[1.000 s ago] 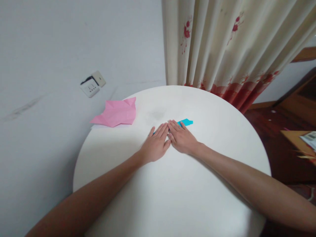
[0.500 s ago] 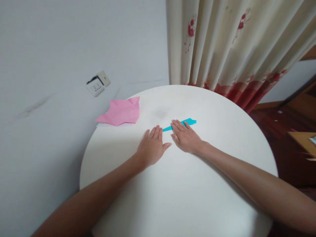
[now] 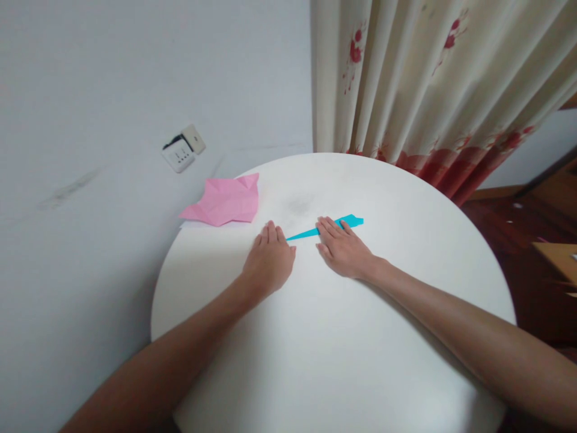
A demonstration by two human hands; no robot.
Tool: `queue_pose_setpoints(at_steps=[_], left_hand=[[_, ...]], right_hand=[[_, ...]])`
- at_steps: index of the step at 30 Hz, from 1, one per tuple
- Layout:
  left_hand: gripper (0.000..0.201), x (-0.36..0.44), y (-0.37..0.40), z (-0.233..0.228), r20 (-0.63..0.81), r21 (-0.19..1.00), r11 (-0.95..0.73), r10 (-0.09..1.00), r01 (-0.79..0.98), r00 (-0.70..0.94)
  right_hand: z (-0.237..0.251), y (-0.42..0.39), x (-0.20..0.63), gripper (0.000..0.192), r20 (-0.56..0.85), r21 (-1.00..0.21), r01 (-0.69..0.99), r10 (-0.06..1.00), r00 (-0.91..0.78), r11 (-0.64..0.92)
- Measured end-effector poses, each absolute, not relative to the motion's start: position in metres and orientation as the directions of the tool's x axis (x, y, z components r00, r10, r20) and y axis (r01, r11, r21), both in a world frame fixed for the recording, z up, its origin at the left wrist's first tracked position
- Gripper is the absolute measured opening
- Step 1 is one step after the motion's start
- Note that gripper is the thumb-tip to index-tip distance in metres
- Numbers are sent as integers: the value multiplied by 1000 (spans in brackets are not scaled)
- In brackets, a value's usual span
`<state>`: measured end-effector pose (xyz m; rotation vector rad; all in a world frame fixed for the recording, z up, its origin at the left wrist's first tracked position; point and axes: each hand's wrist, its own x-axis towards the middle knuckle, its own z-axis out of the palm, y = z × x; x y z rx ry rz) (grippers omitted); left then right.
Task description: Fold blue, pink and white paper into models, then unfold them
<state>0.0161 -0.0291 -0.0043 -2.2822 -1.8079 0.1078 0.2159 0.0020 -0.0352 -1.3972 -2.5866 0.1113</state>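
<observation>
A narrow folded piece of blue paper (image 3: 352, 221) lies flat on the white round table (image 3: 333, 349). It tapers to a thin point on the left and is wider at its right end. My right hand (image 3: 340, 245) rests flat across its middle, fingers stretched out and covering part of it. At the pointed end, my left hand (image 3: 271, 255) lies palm down with its fingers extended; its fingertips are at the tip or over it. Whatever lies under the left fingers is hidden.
A creased sheet of pink paper (image 3: 228, 203) lies at the table's far left edge, by the wall. Sockets (image 3: 180, 153) are set in the wall above it. A patterned curtain (image 3: 406, 78) hangs behind the table. A wooden piece of furniture (image 3: 556, 258) stands at the right.
My left hand has slid left along the blue paper, uncovering more of its thin end. My right hand has stayed on the paper. The whole view has shifted slightly.
</observation>
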Motion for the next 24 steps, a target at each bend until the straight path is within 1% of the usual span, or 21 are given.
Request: queue_pose_setpoints(at_steps=[2, 3, 6, 8, 13, 19, 24], left_hand=[[60, 21, -24, -10, 187, -165, -244, 944, 956, 273], [59, 24, -21, -14, 206, -137, -297, 924, 945, 321], [57, 31, -17, -25, 172, -62, -478, 859, 876, 482], [58, 32, -16, -32, 133, -29, -526, 841, 850, 525], [64, 31, -15, -36, 93, -25, -536, 839, 844, 536], [66, 32, -15, -33, 82, -30, -530, 844, 848, 530], [66, 32, -17, -32, 83, -24, -530, 844, 848, 530]], right_hand=[[-36, 2, 216, 62, 146, -159, 818, 833, -534, 553], [-36, 2, 216, 62, 151, -159, 817, 832, -534, 554], [-36, 2, 216, 60, 159, -154, 815, 828, -538, 559], [-36, 2, 217, 58, 160, -147, 812, 824, -544, 565], [-32, 0, 220, 56, 144, -136, 825, 835, -531, 548], [-33, 6, 229, 64, 126, -149, 921, 930, -344, 361], [-38, 23, 246, 71, 114, -191, 957, 974, -198, 217]])
